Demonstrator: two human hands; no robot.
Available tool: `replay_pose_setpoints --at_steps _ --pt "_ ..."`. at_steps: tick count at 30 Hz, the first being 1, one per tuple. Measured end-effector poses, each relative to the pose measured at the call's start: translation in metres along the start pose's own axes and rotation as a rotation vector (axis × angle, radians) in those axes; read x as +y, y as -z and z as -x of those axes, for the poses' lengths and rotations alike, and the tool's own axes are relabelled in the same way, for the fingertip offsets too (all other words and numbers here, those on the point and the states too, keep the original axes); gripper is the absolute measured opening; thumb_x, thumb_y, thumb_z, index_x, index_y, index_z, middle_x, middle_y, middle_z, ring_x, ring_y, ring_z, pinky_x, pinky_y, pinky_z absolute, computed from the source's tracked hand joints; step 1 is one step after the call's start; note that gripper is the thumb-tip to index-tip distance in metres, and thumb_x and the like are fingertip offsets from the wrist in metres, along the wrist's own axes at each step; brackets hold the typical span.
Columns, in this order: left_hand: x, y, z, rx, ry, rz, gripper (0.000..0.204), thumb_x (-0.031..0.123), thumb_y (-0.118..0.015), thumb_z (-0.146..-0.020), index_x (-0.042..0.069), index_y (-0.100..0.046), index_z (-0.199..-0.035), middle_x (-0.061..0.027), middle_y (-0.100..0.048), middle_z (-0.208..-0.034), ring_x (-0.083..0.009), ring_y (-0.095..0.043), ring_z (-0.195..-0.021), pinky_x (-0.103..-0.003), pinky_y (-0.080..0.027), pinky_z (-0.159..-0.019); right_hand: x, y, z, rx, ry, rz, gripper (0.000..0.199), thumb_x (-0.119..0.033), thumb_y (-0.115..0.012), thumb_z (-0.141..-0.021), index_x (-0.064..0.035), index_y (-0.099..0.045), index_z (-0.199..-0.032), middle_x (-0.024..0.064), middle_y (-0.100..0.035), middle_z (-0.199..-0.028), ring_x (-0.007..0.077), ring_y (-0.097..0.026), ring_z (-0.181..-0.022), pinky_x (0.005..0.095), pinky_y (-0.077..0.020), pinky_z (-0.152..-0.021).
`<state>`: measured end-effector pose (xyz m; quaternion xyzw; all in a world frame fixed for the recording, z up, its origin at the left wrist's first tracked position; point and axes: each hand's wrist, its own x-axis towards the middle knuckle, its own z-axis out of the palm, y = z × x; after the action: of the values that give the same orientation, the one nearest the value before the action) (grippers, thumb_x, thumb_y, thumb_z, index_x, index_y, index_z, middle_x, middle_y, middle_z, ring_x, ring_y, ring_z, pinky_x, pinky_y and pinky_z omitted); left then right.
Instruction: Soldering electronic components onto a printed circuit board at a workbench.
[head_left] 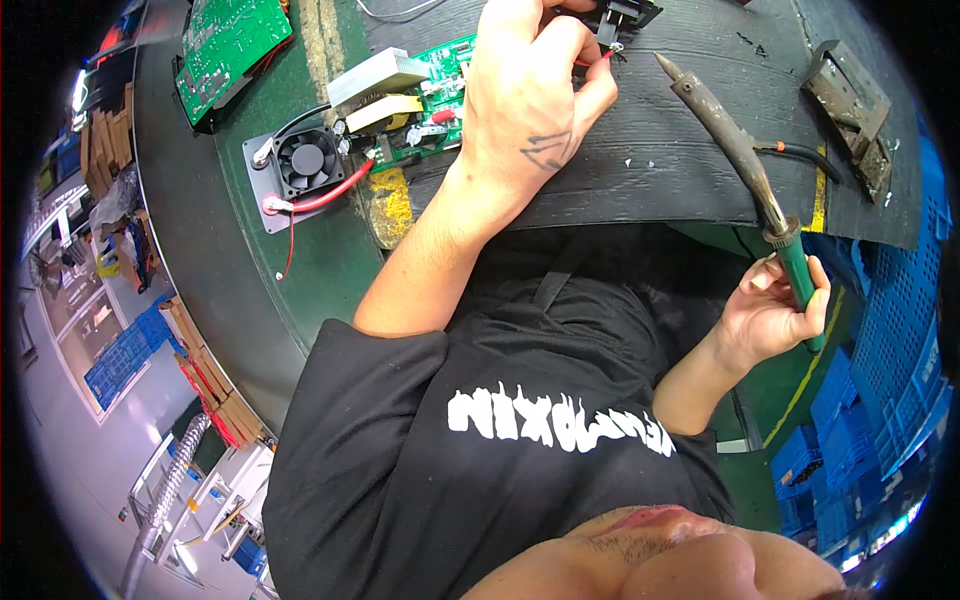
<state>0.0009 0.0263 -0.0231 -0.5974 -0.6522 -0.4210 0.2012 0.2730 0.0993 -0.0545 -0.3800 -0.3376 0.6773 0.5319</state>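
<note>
My right hand (775, 315) grips the green handle of a soldering iron (733, 140). Its bare metal tip points up and left over the dark bench mat. At the top of the view, my left hand (525, 110) is closed, finger and thumb pinched on a thin red wire (608, 57). That wire meets a metal terminal on a small black part (630, 14), partly cut off by the upper edge. Beneath my left wrist lies a green circuit board (400, 150) with a silver heat sink (377, 78). Beside it, a black fan (306, 162) sits on a grey plate with thick red and black wires.
A larger green circuit board (235, 50) lies at the upper left. On the mat's right side sits a worn metal holder (850, 115). Blue plastic crates (900, 310) stand beyond the right bench edge. Small white scraps (640, 162) lie on the mat.
</note>
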Motion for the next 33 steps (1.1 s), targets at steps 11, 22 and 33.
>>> replay_pose_setpoints --at_steps 11,22,33 --pt "0.015 0.008 -0.004 -0.160 0.290 0.026 0.016 -0.006 -0.069 -0.069 -0.005 -0.059 -0.082 -0.0194 -0.055 -0.103 -0.0318 -0.059 -0.086 -0.034 -0.053 -0.071 -0.002 0.009 0.004 0.040 0.034 -0.019 0.040 -0.036 -0.045 -0.093 -0.0029 -0.065 -0.104 0.0162 -0.066 -0.069 0.0187 -0.058 -0.051 0.0252 -0.0430 -0.041" --pt "0.001 0.022 0.002 -0.303 0.453 0.260 0.030 -0.001 -0.074 -0.071 -0.003 -0.061 -0.097 -0.0202 -0.055 -0.120 -0.0322 -0.060 -0.098 -0.035 -0.052 -0.078 -0.006 0.017 0.007 0.046 0.069 -0.035 0.039 -0.034 -0.046 -0.095 -0.0013 -0.064 -0.104 0.0153 -0.066 -0.069 0.0190 -0.059 -0.051 0.0263 -0.0445 -0.041" --pt "0.002 0.049 -0.009 -0.442 0.272 -0.172 0.044 0.022 -0.080 -0.072 0.003 -0.059 -0.106 -0.0127 -0.057 -0.105 -0.0302 -0.061 -0.093 -0.037 -0.051 -0.080 -0.014 0.035 0.014 0.058 0.114 -0.098 0.040 -0.036 -0.047 -0.096 0.0000 -0.062 -0.107 0.0146 -0.066 -0.070 0.0189 -0.059 -0.052 0.0272 -0.0449 -0.042"
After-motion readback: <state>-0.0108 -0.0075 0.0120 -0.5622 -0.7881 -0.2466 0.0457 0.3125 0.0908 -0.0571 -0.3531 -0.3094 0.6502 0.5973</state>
